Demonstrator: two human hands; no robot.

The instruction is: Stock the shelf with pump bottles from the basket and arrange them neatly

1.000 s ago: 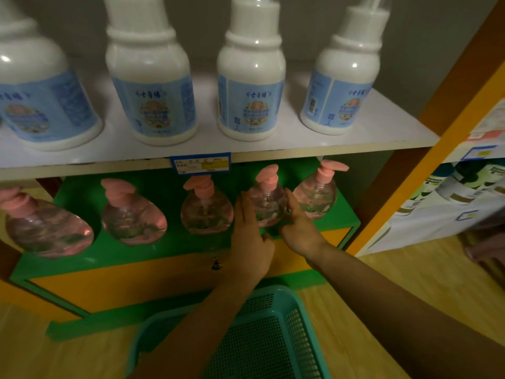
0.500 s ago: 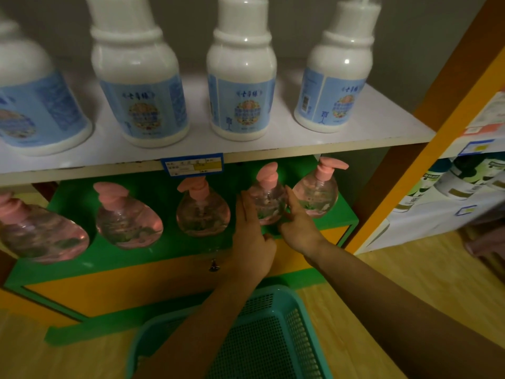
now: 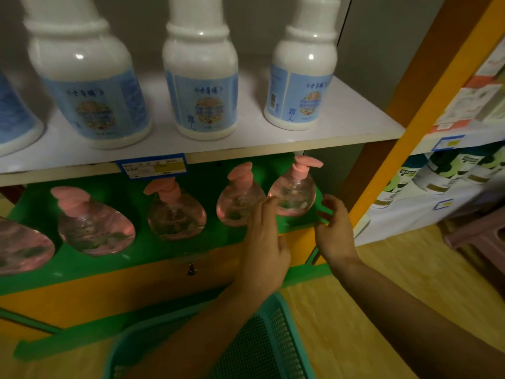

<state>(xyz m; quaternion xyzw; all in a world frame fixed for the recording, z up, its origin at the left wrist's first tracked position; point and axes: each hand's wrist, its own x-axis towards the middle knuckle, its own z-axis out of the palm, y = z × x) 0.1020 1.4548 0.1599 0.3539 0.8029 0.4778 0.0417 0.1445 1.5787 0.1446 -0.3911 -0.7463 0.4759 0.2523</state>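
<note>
Two hands are hovering at the rightmost pink pump bottle point(image 3: 293, 194) on the green shelf point(image 3: 207, 250): left hand point(image 3: 266, 242) and right hand point(image 3: 334, 231), each grip wide, holding nothing.

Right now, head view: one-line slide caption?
Both open hands, left hand and right hand, flank the rightmost pink pump bottle on the green shelf, above the basket.

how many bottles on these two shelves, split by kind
Pink pump bottles on the green lower shelf: 5
White bottles with blue labels on the white upper shelf: 4
Total: 9
</note>
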